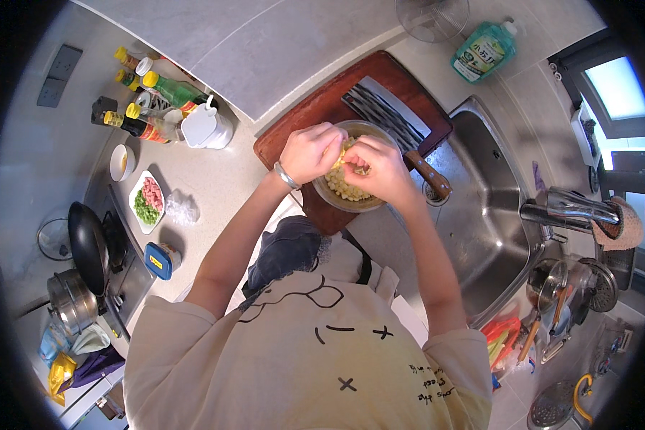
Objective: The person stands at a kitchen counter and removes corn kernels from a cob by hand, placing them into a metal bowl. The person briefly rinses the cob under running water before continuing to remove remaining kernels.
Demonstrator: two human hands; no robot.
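A clear bowl (322, 194) of pale yellow corn kernels (349, 189) stands on the front part of a red-brown wooden cutting board (290, 121). Both hands are above the bowl. My left hand (313, 152) is closed around a yellow piece of corn (342, 157), mostly hidden by the fingers. Beside it, my right hand (375, 167) has its fingertips bent against the same corn. Behind the bowl a cleaver lies flat, its broad blade (389, 110) on the board and its wooden handle (429, 174) reaching over the sink edge.
On the right is a steel sink (478, 236) with a faucet (561, 210). Dish soap (484, 52) stands behind it. To the left are sauce bottles (174, 91), a white plate (146, 203) of diced pink meat and green pieces, a blue-lidded container (160, 261) and a black wok (87, 247).
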